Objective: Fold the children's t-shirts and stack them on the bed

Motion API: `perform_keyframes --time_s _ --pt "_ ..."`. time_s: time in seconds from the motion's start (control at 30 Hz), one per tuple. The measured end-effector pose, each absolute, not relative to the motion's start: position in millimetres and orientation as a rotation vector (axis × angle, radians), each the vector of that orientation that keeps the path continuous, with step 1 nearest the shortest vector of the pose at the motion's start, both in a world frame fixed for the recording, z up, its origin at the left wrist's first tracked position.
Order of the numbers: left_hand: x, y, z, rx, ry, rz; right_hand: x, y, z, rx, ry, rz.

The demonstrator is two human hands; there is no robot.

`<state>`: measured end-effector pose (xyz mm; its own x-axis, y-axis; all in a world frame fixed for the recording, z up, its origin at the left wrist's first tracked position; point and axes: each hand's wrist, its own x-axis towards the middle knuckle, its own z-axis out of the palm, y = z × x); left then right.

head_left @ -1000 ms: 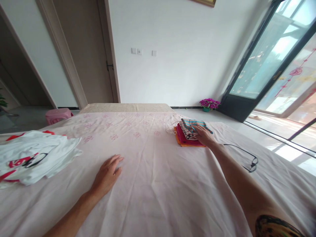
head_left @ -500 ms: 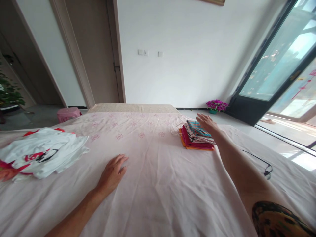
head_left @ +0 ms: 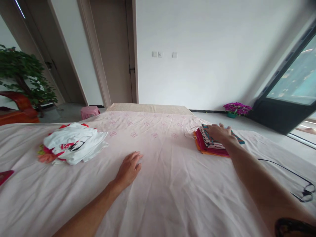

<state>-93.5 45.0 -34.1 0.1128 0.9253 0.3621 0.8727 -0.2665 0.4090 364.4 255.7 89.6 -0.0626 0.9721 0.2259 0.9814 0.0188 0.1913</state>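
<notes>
On the right of the pink-white cloth (head_left: 168, 184) lies a stack of folded clothes (head_left: 212, 149), with orange at the bottom, dark red above it, then a black-and-white patterned piece. A blue-and-grey striped folded piece (head_left: 237, 136) tops the stack. My right hand (head_left: 219, 132) rests on this top piece, fingers stretched out, partly covering it. A thin white cord (head_left: 190, 132) trails from the stack's left side. Left of centre, my left hand (head_left: 129, 168) lies on the cloth with its fingers loosely extended, holding nothing. Further left is a heap of white clothes (head_left: 74, 144) with red parts.
Black-framed glasses (head_left: 307, 192) lie on the cloth at the right. A red object (head_left: 5, 177) is at the left edge. Beyond stand a pink stool (head_left: 90, 112), a leafy plant (head_left: 27, 75) and a purple flower pot (head_left: 235, 109).
The view has turned left, bringing the plant and red object into sight. My right hand lifted off the stack's far side, then came back down on top. My left hand stayed on the cloth.
</notes>
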Motion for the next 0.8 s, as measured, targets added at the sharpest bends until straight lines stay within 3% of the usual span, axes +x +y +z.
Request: perform_keyframes --time_s 0.1,0.3,0.4,0.6,0.8 --pt "-94 45 -35 2.254 1.831 0.877 310 231 92 -1.891 -2.199 -0.528" --pt "-97 48 -36 2.076 1.768 1.122 201 164 29 -1.634 -2.518 0.017" --pt "-116 54 -30 2.014 1.854 1.205 176 149 -4 -1.654 -2.516 0.128" --pt "-221 73 7 2.326 2.340 1.034 170 149 -27 -1.644 -2.461 0.042" --pt "-328 77 22 1.953 3.014 0.870 170 149 -29 -1.609 -2.431 -0.014"
